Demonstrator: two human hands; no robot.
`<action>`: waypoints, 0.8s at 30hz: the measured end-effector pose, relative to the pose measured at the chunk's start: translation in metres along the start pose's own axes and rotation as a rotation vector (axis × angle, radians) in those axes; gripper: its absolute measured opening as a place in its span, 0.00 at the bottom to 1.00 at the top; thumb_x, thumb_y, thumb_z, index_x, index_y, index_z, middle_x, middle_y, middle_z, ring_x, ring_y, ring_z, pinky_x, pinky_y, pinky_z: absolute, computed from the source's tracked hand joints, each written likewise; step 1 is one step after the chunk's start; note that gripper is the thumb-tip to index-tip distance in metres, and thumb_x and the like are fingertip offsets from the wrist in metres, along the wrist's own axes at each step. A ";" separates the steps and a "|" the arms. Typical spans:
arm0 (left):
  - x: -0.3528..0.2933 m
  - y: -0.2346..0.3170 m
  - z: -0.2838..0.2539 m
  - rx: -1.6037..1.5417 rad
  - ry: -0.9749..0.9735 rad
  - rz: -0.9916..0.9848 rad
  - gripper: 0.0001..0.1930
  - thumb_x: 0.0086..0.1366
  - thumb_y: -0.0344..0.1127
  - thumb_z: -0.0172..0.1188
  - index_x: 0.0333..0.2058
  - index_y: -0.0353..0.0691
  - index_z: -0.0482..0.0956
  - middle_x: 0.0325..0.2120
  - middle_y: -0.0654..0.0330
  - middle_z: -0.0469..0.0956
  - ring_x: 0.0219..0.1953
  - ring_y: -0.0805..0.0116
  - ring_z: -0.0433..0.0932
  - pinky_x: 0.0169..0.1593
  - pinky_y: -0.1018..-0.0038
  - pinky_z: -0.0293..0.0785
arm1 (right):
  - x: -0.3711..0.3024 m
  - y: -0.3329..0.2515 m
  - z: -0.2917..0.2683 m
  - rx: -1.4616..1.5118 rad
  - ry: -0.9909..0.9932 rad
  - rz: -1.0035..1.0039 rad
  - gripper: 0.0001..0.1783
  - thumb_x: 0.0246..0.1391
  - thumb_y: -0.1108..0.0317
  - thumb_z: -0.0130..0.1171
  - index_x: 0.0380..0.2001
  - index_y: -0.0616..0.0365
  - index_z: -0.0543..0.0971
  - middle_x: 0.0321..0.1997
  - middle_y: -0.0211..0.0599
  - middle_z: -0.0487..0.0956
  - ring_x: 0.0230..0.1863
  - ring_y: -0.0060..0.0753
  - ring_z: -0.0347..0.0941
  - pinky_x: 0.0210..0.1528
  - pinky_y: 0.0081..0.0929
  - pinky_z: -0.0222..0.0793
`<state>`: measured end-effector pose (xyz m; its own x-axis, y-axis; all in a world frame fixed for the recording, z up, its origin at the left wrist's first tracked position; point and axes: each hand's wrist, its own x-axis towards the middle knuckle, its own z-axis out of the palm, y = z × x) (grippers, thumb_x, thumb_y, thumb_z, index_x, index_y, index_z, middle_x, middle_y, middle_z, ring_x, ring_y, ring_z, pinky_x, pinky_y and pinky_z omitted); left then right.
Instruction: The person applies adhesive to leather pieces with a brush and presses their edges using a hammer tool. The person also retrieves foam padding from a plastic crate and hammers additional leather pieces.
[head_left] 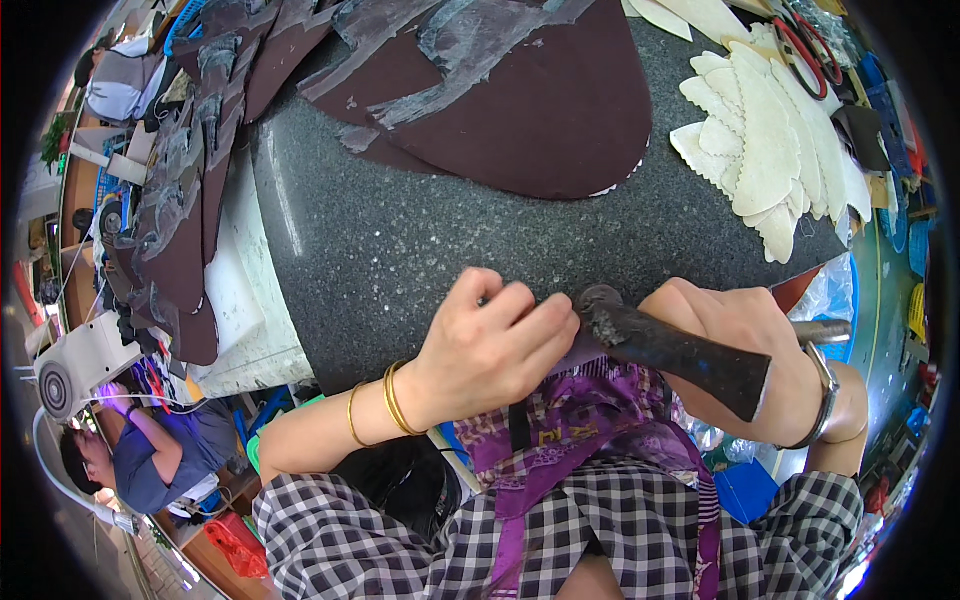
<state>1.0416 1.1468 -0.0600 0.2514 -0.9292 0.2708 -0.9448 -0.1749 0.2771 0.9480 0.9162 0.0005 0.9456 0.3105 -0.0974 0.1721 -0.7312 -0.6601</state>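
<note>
My right hand (725, 312) is closed around a hammer, whose wide dark metal head (690, 355) crosses in front of my fingers. Its round handle end (825, 331) pokes out past my wrist. Beside the hammer's narrow end is my left hand (495, 345), fingers curled tight at the near edge of a speckled dark grey work slab (400, 240). Whatever those fingers pinch is hidden. Beyond both hands, large dark brown leather-like pieces (570, 110) with greyish, shiny smears lie overlapped on the slab.
Cream scalloped pieces (770, 140) are fanned out at the far right, below red-handled scissors (805, 55). More brown pieces (180, 275) overlap along the left side. Farther left, a person (165, 450) sits near a white machine (85, 370). A red plastic bag (238, 545) lies lower left.
</note>
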 end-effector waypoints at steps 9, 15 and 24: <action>-0.013 0.022 0.014 -0.091 0.170 -0.187 0.12 0.49 0.31 0.61 0.36 0.38 0.80 0.36 0.64 0.77 0.37 0.68 0.74 0.40 0.69 0.66 | 0.004 0.005 0.001 0.026 -0.005 -0.016 0.18 0.43 0.70 0.62 0.37 0.59 0.68 0.29 0.41 0.72 0.27 0.47 0.75 0.25 0.37 0.70; -0.004 0.034 0.002 0.121 0.089 -0.206 0.10 0.51 0.31 0.62 0.35 0.40 0.78 0.33 0.64 0.75 0.33 0.70 0.72 0.36 0.71 0.62 | 0.012 0.002 -0.008 -0.086 -0.129 -0.073 0.17 0.42 0.71 0.60 0.36 0.58 0.66 0.27 0.39 0.69 0.30 0.45 0.75 0.28 0.37 0.70; 0.022 0.004 0.004 0.008 -0.085 -0.101 0.07 0.55 0.28 0.60 0.32 0.37 0.73 0.34 0.59 0.74 0.35 0.63 0.73 0.37 0.71 0.70 | -0.011 0.009 -0.005 -0.082 -0.003 -0.109 0.13 0.45 0.71 0.60 0.35 0.57 0.69 0.27 0.40 0.71 0.25 0.46 0.73 0.24 0.37 0.68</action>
<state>1.0427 1.1246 -0.0567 0.3272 -0.9308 0.1626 -0.9171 -0.2714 0.2920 0.9403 0.9031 -0.0006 0.9193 0.3924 -0.0308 0.2959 -0.7405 -0.6034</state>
